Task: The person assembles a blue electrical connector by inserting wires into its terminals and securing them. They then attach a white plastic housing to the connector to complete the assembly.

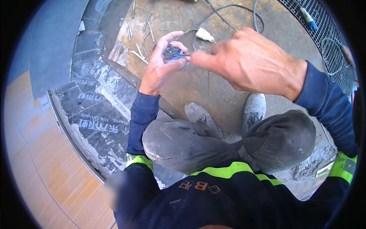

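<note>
My left hand [158, 68], dusted white, holds a small round blue part [173, 52] with a dark inside, which looks like the core of an industrial plug. The fingers curl around it and hide much of its side. In my right hand [255, 63], closed and slightly blurred, is a thin dark shaft [183, 55] like a screwdriver's. Its tip reaches the blue part, while any handle is hidden in the fist. Just beyond the hands, a white plug housing [205, 34] lies near a dark cable [225, 14].
Several short cut strips [139, 52] lie on the dusty board [190, 87] underfoot. A blue-and-white plug [309, 19] rests on black mesh [328, 28] at the far right. Dark printed sheeting [95, 110] and wood-look panels [42, 152] are at left; my shoes [254, 110] stand below my hands.
</note>
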A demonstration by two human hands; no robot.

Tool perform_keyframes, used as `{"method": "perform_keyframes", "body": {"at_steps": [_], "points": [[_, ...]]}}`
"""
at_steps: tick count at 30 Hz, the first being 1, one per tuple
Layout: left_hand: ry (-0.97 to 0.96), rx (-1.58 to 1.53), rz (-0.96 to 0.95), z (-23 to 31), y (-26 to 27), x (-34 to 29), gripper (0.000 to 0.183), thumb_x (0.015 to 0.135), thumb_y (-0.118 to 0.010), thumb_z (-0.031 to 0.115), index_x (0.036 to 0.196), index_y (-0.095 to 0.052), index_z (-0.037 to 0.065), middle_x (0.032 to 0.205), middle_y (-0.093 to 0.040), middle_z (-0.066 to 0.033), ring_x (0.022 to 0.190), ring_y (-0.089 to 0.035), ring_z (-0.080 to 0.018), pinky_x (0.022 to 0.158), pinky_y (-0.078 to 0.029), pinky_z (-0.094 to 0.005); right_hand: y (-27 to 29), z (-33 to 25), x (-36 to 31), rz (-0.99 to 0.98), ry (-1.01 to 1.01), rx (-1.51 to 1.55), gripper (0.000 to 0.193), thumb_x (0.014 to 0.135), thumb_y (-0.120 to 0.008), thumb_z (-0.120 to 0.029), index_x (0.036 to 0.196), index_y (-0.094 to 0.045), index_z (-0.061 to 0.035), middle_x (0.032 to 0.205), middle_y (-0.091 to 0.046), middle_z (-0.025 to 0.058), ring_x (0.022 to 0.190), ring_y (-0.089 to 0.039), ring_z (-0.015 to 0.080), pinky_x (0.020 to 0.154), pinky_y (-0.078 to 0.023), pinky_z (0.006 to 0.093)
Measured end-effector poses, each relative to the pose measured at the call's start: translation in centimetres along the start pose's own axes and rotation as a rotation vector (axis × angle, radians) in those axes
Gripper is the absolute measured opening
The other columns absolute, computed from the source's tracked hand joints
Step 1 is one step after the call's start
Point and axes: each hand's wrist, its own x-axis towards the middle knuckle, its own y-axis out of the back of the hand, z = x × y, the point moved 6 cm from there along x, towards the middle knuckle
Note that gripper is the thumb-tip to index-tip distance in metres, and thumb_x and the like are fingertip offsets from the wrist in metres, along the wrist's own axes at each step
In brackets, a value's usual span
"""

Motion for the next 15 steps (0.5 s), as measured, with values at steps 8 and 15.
{"method": "perform_keyframes", "body": {"at_steps": [8,15], "points": [[0.136,-0.202,-0.070,-1.4,0.0,0.0,0.084,0.089,-0.078,0.004,0.160,-0.033,0.009,0.126,-0.057,-0.0109,0.107,-0.070,-0.0274,0.071,-0.052,-0.0371,-0.3,0.3,-1.7,0.215,0.220,-0.144,0.026,0.086,-0.070,-0.018,0.110,-0.062,-0.0132,0.069,-0.058,0.0065,0.060,-0.067,0.0259,0.056,-0.050,0.0423],[-0.032,-0.255,0.032,-0.5,1.3,0.3,0.085,0.089,-0.079,0.003,0.158,-0.030,0.012,0.131,-0.055,-0.0119,0.111,-0.068,-0.0327,0.074,-0.055,-0.0408,-0.3,1.4,-2.7,0.276,-0.405,0.436,0.015,0.102,-0.063,-0.014,0.114,-0.066,-0.0051,0.074,-0.066,0.0097,0.061,-0.063,0.0313,0.061,-0.048,0.0405]]}}
